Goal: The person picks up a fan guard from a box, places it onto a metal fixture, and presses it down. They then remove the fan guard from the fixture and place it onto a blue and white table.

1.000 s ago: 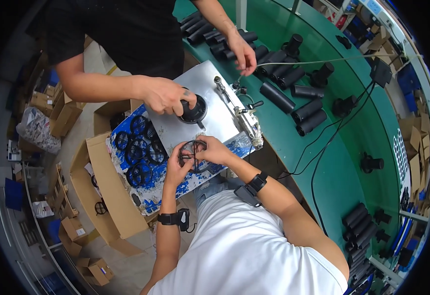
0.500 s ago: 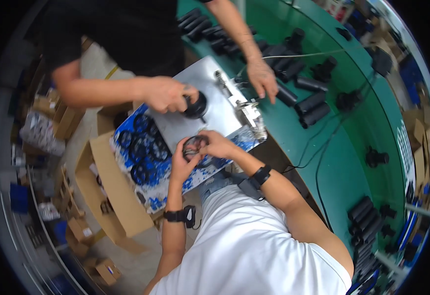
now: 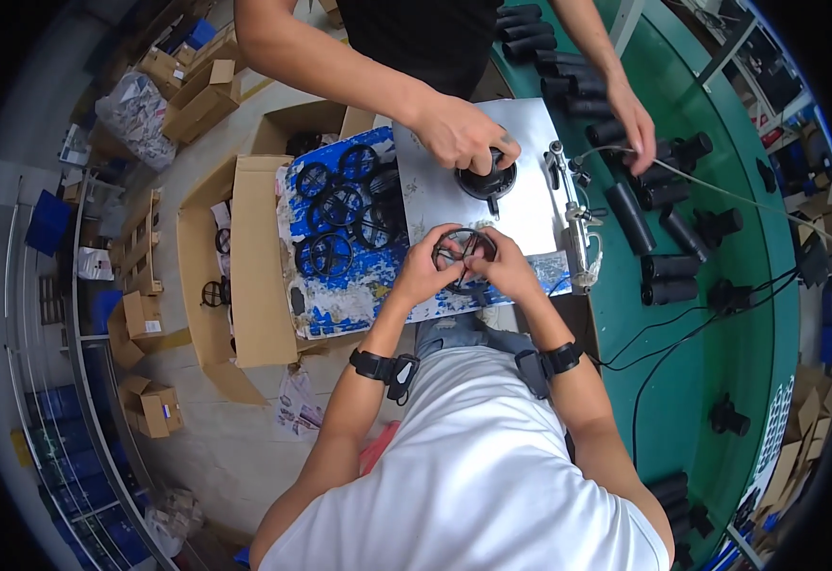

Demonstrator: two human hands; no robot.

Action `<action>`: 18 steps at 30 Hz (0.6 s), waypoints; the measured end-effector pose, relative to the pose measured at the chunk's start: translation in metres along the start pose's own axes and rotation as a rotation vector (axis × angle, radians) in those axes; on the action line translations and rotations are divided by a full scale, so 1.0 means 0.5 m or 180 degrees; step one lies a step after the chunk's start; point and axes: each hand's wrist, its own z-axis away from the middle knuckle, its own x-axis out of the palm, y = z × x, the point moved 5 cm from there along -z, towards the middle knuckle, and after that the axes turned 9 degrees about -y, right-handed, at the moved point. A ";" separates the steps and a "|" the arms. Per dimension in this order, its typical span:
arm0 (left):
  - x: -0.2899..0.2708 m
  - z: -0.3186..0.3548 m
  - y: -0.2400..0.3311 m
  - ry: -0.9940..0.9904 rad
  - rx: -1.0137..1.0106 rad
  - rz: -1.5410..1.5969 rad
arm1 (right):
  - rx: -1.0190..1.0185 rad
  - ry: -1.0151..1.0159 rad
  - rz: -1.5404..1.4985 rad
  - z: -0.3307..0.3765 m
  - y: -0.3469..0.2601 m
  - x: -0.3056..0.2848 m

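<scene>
A black spoked plastic ring [image 3: 465, 253] is held in front of me at the near edge of the metal plate [image 3: 425, 195]. My left hand [image 3: 424, 272] grips its left side, and my right hand [image 3: 511, 270] grips the right, fingers curled onto the rim and spokes. Just beyond, a co-worker's hand [image 3: 462, 135] presses on a round black part [image 3: 490, 198] lying on the plate. The co-worker's other hand [image 3: 633, 128] is over the green bench, by a thin pale hose. Several similar spoked rings [image 3: 338, 206] lie heaped left of the plate.
The rings rest on a worn blue-and-white board [image 3: 340, 303]. An open cardboard box [image 3: 266, 257] stands to its left. A metal fixture [image 3: 580, 228] lines the plate's right edge. Black tubes [image 3: 631, 219] and dark cables [image 3: 646, 335] lie on the green bench [image 3: 663, 400].
My view has turned, so the bench and co-worker appear shifted right. The spoked ring stays in both my hands and is now seen face-on. The co-worker's hand remains on the round black part.
</scene>
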 end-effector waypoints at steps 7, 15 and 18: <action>0.006 -0.046 0.024 0.0330 -0.0060 -0.0409 | -0.0180 0.0719 0.1747 0.020 -0.100 -0.016; 0.005 -0.167 0.071 0.0764 0.0267 -0.1460 | -0.0412 0.1345 0.1928 -0.059 -0.103 -0.095; -0.025 -0.215 0.070 0.0367 0.0325 -0.1429 | -0.0639 0.1489 0.1835 -0.092 -0.115 -0.116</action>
